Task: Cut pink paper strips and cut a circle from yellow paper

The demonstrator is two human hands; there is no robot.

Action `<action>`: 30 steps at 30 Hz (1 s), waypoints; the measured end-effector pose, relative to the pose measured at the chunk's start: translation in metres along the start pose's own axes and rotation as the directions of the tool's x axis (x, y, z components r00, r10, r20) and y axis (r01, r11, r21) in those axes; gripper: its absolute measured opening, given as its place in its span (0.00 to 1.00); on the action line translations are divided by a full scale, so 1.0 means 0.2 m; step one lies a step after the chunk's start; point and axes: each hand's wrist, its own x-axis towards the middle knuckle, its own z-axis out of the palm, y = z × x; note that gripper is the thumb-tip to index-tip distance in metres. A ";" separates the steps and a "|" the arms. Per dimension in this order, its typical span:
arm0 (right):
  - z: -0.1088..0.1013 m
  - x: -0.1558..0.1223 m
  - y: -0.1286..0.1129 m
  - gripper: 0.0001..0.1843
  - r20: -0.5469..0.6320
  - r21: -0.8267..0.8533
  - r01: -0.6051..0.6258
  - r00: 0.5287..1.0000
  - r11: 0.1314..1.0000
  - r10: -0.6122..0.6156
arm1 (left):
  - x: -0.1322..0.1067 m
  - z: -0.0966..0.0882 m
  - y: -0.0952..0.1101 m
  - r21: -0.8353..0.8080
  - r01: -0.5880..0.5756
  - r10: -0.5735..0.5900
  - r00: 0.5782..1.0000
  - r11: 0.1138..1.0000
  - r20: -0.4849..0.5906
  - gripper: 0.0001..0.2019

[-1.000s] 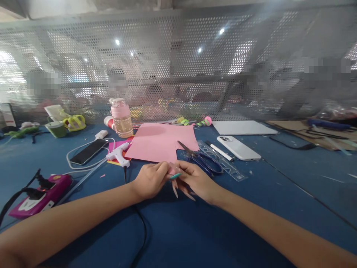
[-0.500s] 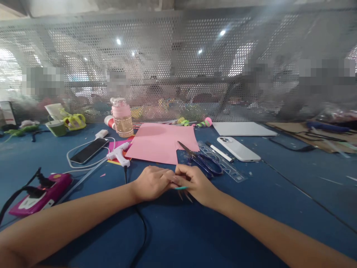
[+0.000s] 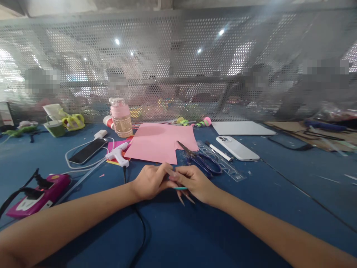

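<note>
My left hand (image 3: pixel 149 181) and my right hand (image 3: pixel 195 182) meet at the middle of the blue table (image 3: pixel 251 208), fingers pinched together round a small item. A thin teal stick (image 3: pixel 181 188) pokes out between them; the rest of what they hold is hidden by the fingers. Just beyond the hands lies a pink paper sheet (image 3: pixel 160 141) with a notch cut from its near right corner. Dark-handled scissors (image 3: pixel 199 160) lie on a clear ruler (image 3: pixel 223 162) right of the sheet, a little past my right hand.
A white glue gun (image 3: pixel 118 154) lies left of the sheet, its cord running under my left wrist. Further left are a black phone (image 3: pixel 87 150), a magenta device (image 3: pixel 39 195) and a pink bottle (image 3: pixel 121 117). A white phone (image 3: pixel 238 148), a marker (image 3: pixel 219 150) and a mesh screen (image 3: pixel 178 67) stand behind.
The small pink piece seen between my fingers a second ago is now covered by them. Both hands have drawn slightly closer together and nearer to me; the teal stick has tilted flat.
</note>
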 end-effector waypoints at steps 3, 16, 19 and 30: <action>0.00 0.01 0.00 0.23 0.010 0.022 -0.013 1.000 1.000 0.013 | 0.00 0.00 0.00 -0.003 -0.023 0.023 1.000 1.000 0.017 0.17; 0.01 0.00 -0.02 0.22 0.075 0.236 -0.138 0.989 0.962 0.124 | 0.00 0.00 -0.02 -0.107 -0.035 0.034 0.999 0.994 -0.010 0.21; 0.00 0.00 -0.02 0.22 0.080 0.224 -0.138 0.989 0.965 0.123 | 0.00 -0.01 -0.01 -0.064 -0.024 0.025 1.000 0.998 0.010 0.22; 0.00 0.01 -0.03 0.22 0.090 0.199 -0.124 0.990 0.972 0.108 | 0.01 -0.02 0.01 0.057 -0.073 0.075 0.997 0.996 -0.036 0.18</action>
